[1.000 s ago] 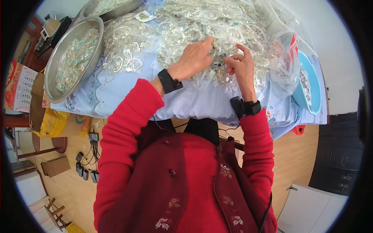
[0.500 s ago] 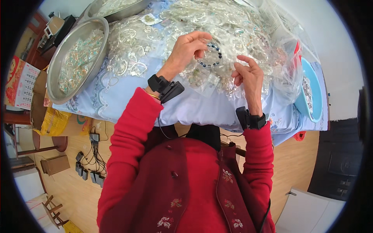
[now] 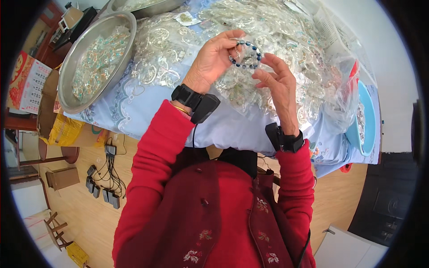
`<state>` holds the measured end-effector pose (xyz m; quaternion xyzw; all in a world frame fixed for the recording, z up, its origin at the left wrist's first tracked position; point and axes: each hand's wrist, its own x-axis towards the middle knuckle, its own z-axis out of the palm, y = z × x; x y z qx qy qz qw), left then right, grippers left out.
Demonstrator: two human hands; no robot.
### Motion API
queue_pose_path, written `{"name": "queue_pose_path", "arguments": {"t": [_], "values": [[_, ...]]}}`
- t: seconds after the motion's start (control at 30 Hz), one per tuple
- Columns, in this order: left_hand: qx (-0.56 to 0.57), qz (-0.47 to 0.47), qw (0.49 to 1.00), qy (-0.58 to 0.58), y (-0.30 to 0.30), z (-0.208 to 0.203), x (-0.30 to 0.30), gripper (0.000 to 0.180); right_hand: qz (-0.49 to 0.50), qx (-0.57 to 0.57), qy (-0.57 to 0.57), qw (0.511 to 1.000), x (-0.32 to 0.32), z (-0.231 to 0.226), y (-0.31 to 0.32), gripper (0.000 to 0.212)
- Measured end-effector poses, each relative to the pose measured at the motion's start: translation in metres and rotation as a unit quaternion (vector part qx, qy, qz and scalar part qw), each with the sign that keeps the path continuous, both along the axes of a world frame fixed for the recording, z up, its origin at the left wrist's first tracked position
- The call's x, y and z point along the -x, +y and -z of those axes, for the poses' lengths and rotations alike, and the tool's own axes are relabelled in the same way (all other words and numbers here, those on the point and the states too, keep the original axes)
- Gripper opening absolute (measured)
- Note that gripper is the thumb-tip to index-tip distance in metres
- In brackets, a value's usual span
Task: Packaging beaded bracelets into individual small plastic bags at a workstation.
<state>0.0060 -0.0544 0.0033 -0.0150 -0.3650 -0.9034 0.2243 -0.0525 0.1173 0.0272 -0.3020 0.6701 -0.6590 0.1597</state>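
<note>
My left hand [image 3: 214, 57] pinches a bracelet of dark blue beads [image 3: 258, 56] by its left side, between thumb and fingers. The loop is held up, above a spread of small clear packets of jewellery [image 3: 241, 96]. Just right of the bracelet is my right hand [image 3: 279, 80], its thumb and forefinger apart around the loop's right edge. Whether those fingertips touch the beads, I cannot tell. Both wrists wear black strapped devices.
A steel basin [image 3: 129, 58] of packets with turquoise pieces sits at the left, another metal basin [image 3: 158, 9] behind it. At the right are a clear plastic bag [image 3: 342, 96], a blue basin [image 3: 367, 118] and a white basket [image 3: 328, 27]. A blue cloth [image 3: 156, 109] covers the table.
My right hand has moved left, up to the bracelet's edge. My left hand has lifted the bracelet slightly, and the loop is seen more fully. The whole view has shifted a little.
</note>
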Motion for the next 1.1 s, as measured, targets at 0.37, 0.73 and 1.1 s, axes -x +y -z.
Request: {"name": "queue_pose_path", "arguments": {"t": [0.37,0.73,1.1], "values": [[0.014,0.048,0.999,-0.009,0.006,0.008,0.004,0.023,-0.035,0.080,-0.143,0.986,0.016,0.010,0.001,0.021],[0.030,0.067,0.997,-0.008,0.006,0.011,0.003,0.021,-0.061,0.128,-0.224,0.964,0.022,0.014,0.007,0.022],[0.058,0.107,0.992,-0.020,0.006,0.010,0.002,0.021,-0.077,0.090,-0.204,0.972,0.028,0.012,0.014,0.022]]}}
